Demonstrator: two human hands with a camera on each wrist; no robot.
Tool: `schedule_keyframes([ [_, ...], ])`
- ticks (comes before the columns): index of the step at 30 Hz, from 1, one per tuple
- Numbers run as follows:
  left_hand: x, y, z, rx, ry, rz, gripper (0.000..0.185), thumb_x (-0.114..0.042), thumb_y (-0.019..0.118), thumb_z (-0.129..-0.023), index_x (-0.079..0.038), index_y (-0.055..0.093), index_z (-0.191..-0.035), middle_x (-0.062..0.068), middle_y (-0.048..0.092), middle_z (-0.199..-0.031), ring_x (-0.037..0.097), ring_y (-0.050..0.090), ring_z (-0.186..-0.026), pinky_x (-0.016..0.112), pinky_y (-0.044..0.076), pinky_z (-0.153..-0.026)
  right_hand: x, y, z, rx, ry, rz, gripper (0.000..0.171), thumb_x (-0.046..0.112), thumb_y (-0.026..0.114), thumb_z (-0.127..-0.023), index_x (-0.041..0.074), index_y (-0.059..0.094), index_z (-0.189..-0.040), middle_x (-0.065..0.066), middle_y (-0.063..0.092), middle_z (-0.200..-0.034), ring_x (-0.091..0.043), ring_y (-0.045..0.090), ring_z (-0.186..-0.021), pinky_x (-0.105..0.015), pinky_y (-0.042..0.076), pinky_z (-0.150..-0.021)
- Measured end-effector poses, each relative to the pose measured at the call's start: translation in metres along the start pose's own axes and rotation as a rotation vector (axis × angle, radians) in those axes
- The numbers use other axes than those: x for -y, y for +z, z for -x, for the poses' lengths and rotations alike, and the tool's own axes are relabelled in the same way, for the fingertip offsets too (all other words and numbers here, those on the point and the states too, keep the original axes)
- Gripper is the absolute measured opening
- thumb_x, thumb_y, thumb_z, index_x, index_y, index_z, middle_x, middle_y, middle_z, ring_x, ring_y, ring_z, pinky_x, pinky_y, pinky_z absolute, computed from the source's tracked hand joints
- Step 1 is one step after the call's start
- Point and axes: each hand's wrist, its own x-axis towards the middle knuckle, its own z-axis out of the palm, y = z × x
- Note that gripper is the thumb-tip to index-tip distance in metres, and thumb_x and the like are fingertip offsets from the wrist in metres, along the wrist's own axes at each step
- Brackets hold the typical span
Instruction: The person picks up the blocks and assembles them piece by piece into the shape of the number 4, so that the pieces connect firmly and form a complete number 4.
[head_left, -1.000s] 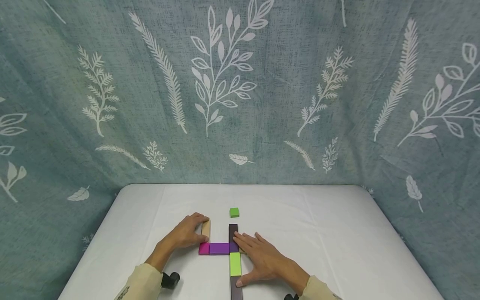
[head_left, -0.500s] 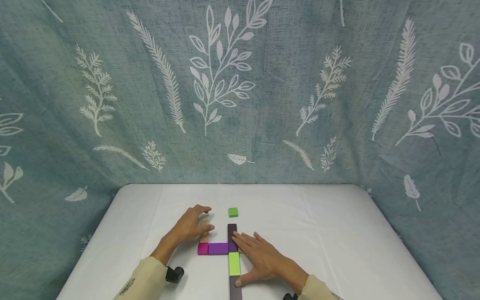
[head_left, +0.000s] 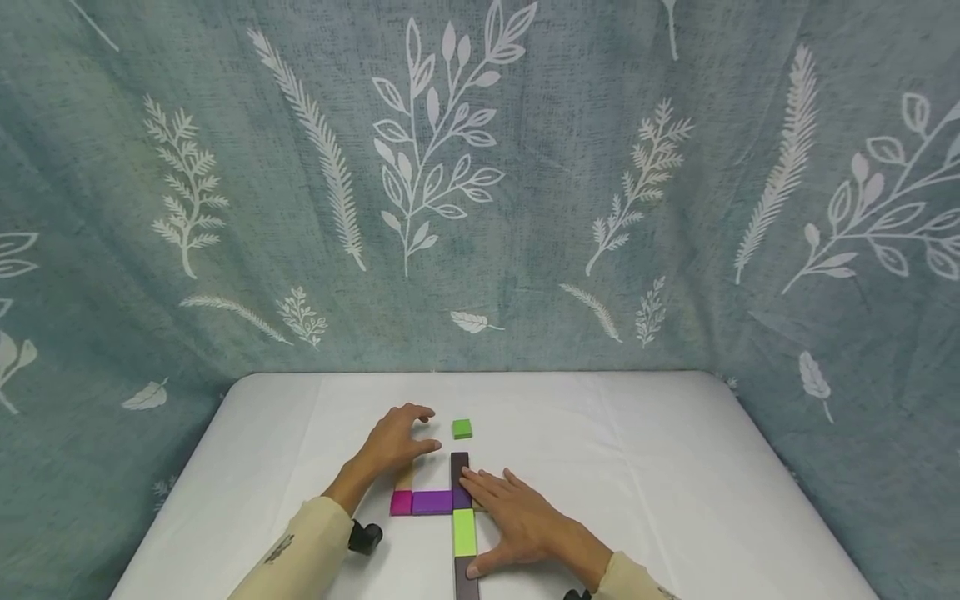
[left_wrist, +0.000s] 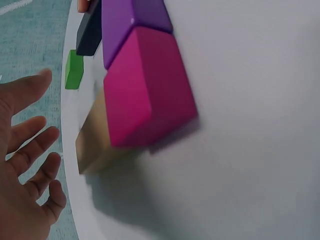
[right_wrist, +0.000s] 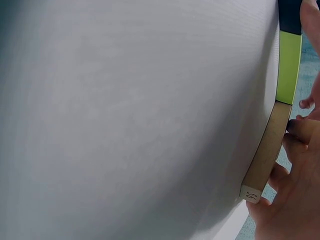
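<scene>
My left hand (head_left: 392,440) hovers with fingers apart beyond a tan block (head_left: 405,478), holding nothing. That block joins a magenta block (head_left: 402,503), which meets a purple block (head_left: 432,502). A dark block (head_left: 460,467) stands at the purple block's right end. Below it in line come a lime block (head_left: 464,533) and another dark block (head_left: 467,585). My right hand (head_left: 525,521) lies spread over the line, fingertips at the upper dark block and thumb on the lower one. Its fingers partly hide a second tan block (right_wrist: 267,150), clearer in the right wrist view.
A small green block (head_left: 462,429) lies apart beyond the upper dark block, just right of my left hand. A white-covered table (head_left: 637,433) bears everything. Patterned teal cloth (head_left: 525,208) hangs behind its far edge.
My left hand has let go of the tan block and moved away and rightward, closer to the green block. The right hand has stayed in place on the blocks.
</scene>
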Motion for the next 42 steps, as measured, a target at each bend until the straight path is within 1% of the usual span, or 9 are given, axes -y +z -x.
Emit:
schedule_keyframes([
  [7,-0.012,0.004,-0.01,0.022,0.044,-0.014,0.05,-0.033,0.08,-0.087,-0.008,0.066,-0.128,0.008,0.067,-0.12,0.031,0.059,-0.115,0.051,0.044,-0.101,-0.002,0.002,0.0,-0.01,-0.003,0.011,0.12,0.087,0.061,-0.072,0.015,0.025,-0.162,0.002,0.021,-0.167,-0.024,0.026,-0.151,-0.054,0.021,-0.119],
  [11,-0.017,0.008,-0.017,0.034,0.052,-0.012,0.049,-0.032,0.079,-0.088,-0.007,0.066,-0.128,0.01,0.067,-0.12,0.032,0.059,-0.116,0.052,0.044,-0.102,-0.003,0.002,0.002,-0.013,-0.01,0.014,0.12,0.087,0.061,-0.072,0.015,0.025,-0.162,0.002,0.021,-0.167,-0.024,0.027,-0.151,-0.055,0.022,-0.118],
  [13,-0.018,0.011,-0.02,0.037,0.053,-0.013,0.048,-0.031,0.079,-0.088,-0.007,0.067,-0.128,0.009,0.067,-0.121,0.032,0.058,-0.117,0.052,0.044,-0.102,-0.002,0.002,0.003,-0.013,-0.014,0.013,0.12,0.086,0.061,-0.072,0.015,0.025,-0.162,0.002,0.021,-0.167,-0.024,0.027,-0.151,-0.055,0.022,-0.118],
  [18,-0.017,0.015,-0.027,0.046,0.068,-0.06,0.046,-0.032,0.078,-0.089,-0.009,0.068,-0.126,0.006,0.067,-0.12,0.031,0.058,-0.116,0.05,0.045,-0.101,-0.001,0.0,0.003,-0.011,-0.007,0.003,0.12,0.085,0.063,-0.073,0.016,0.024,-0.162,0.002,0.021,-0.167,-0.024,0.026,-0.151,-0.055,0.022,-0.118],
  [25,-0.017,0.014,-0.03,0.077,0.072,-0.093,0.046,-0.034,0.078,-0.088,-0.008,0.069,-0.126,0.007,0.068,-0.121,0.032,0.058,-0.118,0.051,0.044,-0.103,-0.001,0.001,0.003,-0.004,-0.004,0.004,0.12,0.086,0.061,-0.073,0.016,0.023,-0.162,0.003,0.02,-0.168,-0.023,0.025,-0.151,-0.055,0.021,-0.119],
  [29,-0.018,0.013,-0.033,0.106,0.082,-0.132,0.048,-0.036,0.078,-0.088,-0.009,0.069,-0.127,0.006,0.068,-0.122,0.03,0.058,-0.118,0.051,0.044,-0.103,-0.001,0.001,0.003,-0.001,-0.002,0.013,0.12,0.086,0.061,-0.073,0.017,0.023,-0.162,0.003,0.02,-0.168,-0.023,0.025,-0.151,-0.055,0.021,-0.119],
  [34,-0.02,0.013,-0.041,0.145,0.106,-0.214,0.05,-0.037,0.08,-0.086,-0.009,0.07,-0.126,0.006,0.068,-0.122,0.03,0.06,-0.116,0.051,0.046,-0.101,-0.001,0.002,0.003,-0.009,-0.014,0.017,0.12,0.086,0.062,-0.073,0.015,0.024,-0.162,0.002,0.02,-0.168,-0.023,0.025,-0.151,-0.055,0.021,-0.118],
  [38,-0.022,0.013,-0.045,0.161,0.128,-0.261,0.05,-0.037,0.082,-0.084,-0.009,0.072,-0.124,0.005,0.069,-0.121,0.029,0.06,-0.114,0.051,0.046,-0.1,-0.001,0.003,0.003,-0.012,-0.016,0.027,0.12,0.086,0.062,-0.072,0.015,0.024,-0.162,0.002,0.02,-0.168,-0.023,0.025,-0.151,-0.054,0.022,-0.118],
  [42,-0.028,0.012,-0.049,0.17,0.15,-0.303,0.05,-0.037,0.083,-0.084,-0.01,0.072,-0.123,0.005,0.069,-0.12,0.028,0.061,-0.112,0.05,0.046,-0.099,-0.001,0.002,0.003,-0.008,-0.007,0.028,0.121,0.086,0.063,-0.072,0.015,0.024,-0.162,0.002,0.021,-0.168,-0.023,0.026,-0.151,-0.054,0.021,-0.119],
])
